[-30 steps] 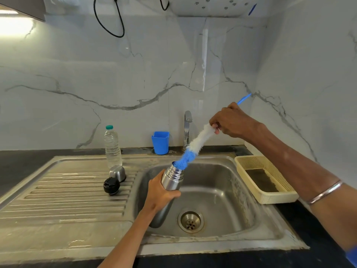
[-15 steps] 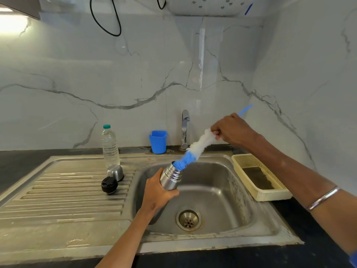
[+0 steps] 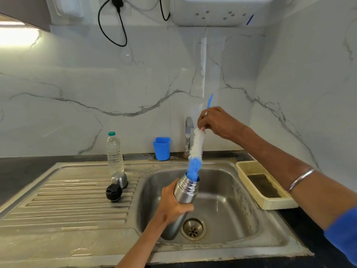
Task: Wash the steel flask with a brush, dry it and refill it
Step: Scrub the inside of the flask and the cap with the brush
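Your steel flask: open, tilted above sink basin | your brush: white-and-blue bristles, blue tip inside flask mouth, nearly upright

One steel flask; one bottle brush; one steel cup lid; one black stopper; one plastic water bottle; one blue cup; one tap; one cream basket; one sink; two hands: left hand, right hand.
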